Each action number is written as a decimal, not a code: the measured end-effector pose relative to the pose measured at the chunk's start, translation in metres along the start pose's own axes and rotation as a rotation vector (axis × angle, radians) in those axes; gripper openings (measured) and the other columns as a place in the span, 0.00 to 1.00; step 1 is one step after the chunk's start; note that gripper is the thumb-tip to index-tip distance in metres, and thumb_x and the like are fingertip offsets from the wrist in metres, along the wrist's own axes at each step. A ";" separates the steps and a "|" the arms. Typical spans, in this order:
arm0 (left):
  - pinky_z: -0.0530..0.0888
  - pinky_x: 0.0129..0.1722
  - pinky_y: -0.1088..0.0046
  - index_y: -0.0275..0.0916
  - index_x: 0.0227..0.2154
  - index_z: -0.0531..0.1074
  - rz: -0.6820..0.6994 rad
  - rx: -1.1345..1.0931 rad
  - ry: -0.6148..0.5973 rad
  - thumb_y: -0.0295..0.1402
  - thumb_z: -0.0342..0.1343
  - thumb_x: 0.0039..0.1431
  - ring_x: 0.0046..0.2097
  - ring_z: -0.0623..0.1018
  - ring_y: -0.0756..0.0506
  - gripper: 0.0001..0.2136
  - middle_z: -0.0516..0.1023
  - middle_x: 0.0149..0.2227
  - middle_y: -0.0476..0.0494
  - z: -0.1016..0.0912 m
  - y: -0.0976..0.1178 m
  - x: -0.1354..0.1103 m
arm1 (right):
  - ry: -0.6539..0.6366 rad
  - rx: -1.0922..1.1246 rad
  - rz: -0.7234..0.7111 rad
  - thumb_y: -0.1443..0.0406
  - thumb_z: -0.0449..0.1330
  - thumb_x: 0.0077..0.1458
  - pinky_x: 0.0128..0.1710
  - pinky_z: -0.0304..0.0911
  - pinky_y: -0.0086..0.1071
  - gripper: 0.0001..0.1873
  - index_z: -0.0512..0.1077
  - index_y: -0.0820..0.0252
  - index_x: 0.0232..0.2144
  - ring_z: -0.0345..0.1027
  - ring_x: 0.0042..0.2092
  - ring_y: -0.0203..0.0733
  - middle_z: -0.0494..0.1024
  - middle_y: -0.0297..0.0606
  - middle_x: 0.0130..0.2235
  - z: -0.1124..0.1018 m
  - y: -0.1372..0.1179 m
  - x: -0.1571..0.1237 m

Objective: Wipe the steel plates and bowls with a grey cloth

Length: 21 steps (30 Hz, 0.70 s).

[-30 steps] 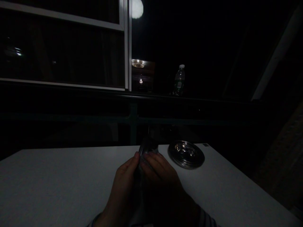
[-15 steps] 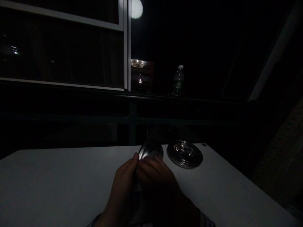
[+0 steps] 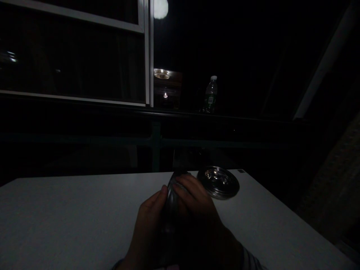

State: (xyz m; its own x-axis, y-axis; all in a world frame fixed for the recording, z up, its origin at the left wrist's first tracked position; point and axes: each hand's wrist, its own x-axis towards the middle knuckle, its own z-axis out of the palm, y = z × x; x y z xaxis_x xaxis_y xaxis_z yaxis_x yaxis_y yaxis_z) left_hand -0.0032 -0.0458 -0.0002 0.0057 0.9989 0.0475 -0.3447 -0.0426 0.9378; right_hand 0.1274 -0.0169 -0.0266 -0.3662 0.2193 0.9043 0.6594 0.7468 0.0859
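A shiny metal dish is held up on a tilt over the table, mostly covered by my hands and shadow. My left hand is closed on its left side, with the thumb along the rim. My right hand has its fingers bent and pressed on the dish's face. Under those fingertips shows a small pale, textured patch; I cannot tell whether it is a cloth or a reflection. To the right stands a stack of round metal dishes, close to my right hand.
The white table ends at a dark railing. Behind it, a clear plastic bottle with a white cap stands on a ledge by a white-framed window. The scene is very dark.
My right hand has slid slightly up and right across the dish. The held dish has turned, showing less of its bright face. The view has shifted a little; the stack stays put.
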 end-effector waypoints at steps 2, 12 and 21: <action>0.67 0.26 0.74 0.38 0.15 0.70 -0.006 -0.004 0.033 0.46 0.61 0.38 0.23 0.67 0.49 0.16 0.69 0.17 0.49 0.001 0.004 0.001 | 0.024 -0.016 -0.079 0.67 0.50 0.58 0.49 0.63 0.40 0.12 0.70 0.65 0.41 0.65 0.48 0.43 0.74 0.44 0.43 0.005 -0.008 0.000; 0.64 0.21 0.76 0.37 0.14 0.68 -0.072 0.081 0.006 0.49 0.59 0.42 0.21 0.65 0.50 0.19 0.67 0.16 0.50 -0.002 -0.022 0.001 | -0.135 0.129 0.499 0.69 0.46 0.57 0.50 0.63 0.40 0.17 0.70 0.61 0.44 0.65 0.49 0.41 0.73 0.42 0.47 -0.010 0.024 -0.004; 0.65 0.18 0.75 0.38 0.13 0.68 -0.034 0.129 0.190 0.48 0.60 0.35 0.19 0.64 0.50 0.17 0.66 0.13 0.51 0.000 0.006 0.001 | -0.028 0.018 0.002 0.68 0.52 0.56 0.50 0.62 0.42 0.13 0.69 0.66 0.43 0.63 0.49 0.45 0.74 0.45 0.44 0.002 -0.011 -0.001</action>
State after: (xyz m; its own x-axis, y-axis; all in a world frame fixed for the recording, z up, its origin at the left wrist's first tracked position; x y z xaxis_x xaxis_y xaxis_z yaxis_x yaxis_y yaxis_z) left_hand -0.0052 -0.0456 0.0058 -0.1657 0.9854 -0.0391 -0.2239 0.0010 0.9746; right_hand 0.1194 -0.0240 -0.0292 -0.3835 0.2383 0.8923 0.6480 0.7578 0.0761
